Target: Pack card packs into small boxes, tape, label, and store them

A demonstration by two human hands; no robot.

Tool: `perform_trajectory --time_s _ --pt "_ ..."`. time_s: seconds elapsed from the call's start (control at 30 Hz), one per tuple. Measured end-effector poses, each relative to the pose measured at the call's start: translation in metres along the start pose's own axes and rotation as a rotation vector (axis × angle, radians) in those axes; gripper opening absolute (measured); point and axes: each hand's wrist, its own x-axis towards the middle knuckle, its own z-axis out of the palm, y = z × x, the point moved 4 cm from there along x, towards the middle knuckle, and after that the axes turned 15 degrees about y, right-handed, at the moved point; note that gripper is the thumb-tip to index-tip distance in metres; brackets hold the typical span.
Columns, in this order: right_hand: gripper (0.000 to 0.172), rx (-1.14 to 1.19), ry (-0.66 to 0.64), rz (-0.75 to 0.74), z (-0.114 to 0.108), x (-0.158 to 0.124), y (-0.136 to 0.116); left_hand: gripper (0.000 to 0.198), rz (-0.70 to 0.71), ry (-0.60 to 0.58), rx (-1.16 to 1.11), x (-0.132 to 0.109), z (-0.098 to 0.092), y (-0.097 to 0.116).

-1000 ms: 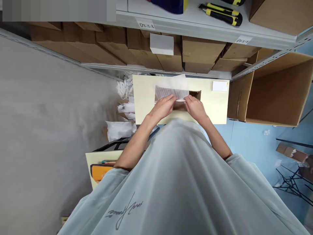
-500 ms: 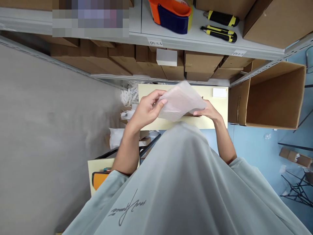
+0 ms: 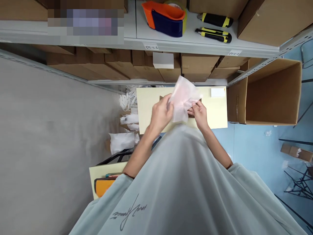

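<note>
A thin, translucent whitish wrapping sheet (image 3: 183, 96), slightly pink in its middle, is held up over the pale yellow tabletop (image 3: 149, 107). My left hand (image 3: 161, 111) is closed on its left edge, thumb on the near side. At the right edge my right hand (image 3: 199, 113) pinches the sheet between thumb and fingers. Under the sheet lies a brown cardboard piece (image 3: 192, 115), mostly covered, with only bits of its edges showing. Whether anything is inside the sheet I cannot tell.
Shelving with cardboard boxes (image 3: 200, 63) and a small white box (image 3: 163, 60) stands behind the table. A tape dispenser (image 3: 166, 21) and two utility knives (image 3: 216, 20) lie on the upper shelf. A large open carton (image 3: 271, 98) is at right. White packing material (image 3: 122, 142) sits at left.
My hands have come closer together, and the sheet between them has gone from spread flat to creased and narrower. More of the cardboard beneath shows at the left.
</note>
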Motion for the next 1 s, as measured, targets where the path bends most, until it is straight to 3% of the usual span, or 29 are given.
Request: perform_trajectory --time_s 0.13,0.23,0.33,0.4,0.53,0.63,0.73,0.87,1.0 --pt "0.067 0.055 -0.071 0.039 0.010 -0.008 0.006 0.039 0.094 -0.029 0.012 -0.026 0.024 0.023" --pt "0.077 0.092 -0.138 0.035 0.017 -0.014 0.013 0.038 0.119 -0.058 -0.010 -0.036 0.038 0.029" --pt "0.074 0.063 -0.071 -0.018 0.013 -0.013 0.023 0.045 0.071 -0.124 -0.084 -0.037 0.045 0.024" --pt "0.069 0.004 -0.031 -0.037 0.005 -0.007 0.027 0.050 0.001 -0.125 -0.167 -0.031 0.041 0.014" --pt "0.064 -0.212 -0.073 -0.246 -0.019 0.006 -0.001 0.042 -0.094 0.076 -0.190 -0.009 0.014 -0.022" --pt "0.052 -0.555 -0.207 -0.472 -0.022 0.007 -0.041 0.049 -0.125 0.131 -0.157 0.003 -0.002 -0.048" --pt "0.046 -1.020 -0.428 -0.555 -0.001 0.010 -0.059 0.064 -0.072 0.064 -0.143 0.008 -0.004 -0.059" --pt "0.056 -1.516 -0.685 -0.462 0.042 0.030 -0.027 0.053 0.004 -0.148 -0.082 0.002 0.014 -0.063" --pt "0.049 -1.667 -0.837 -0.213 0.074 0.058 0.031 0.050 -0.090 -0.277 0.001 -0.010 0.034 -0.075"
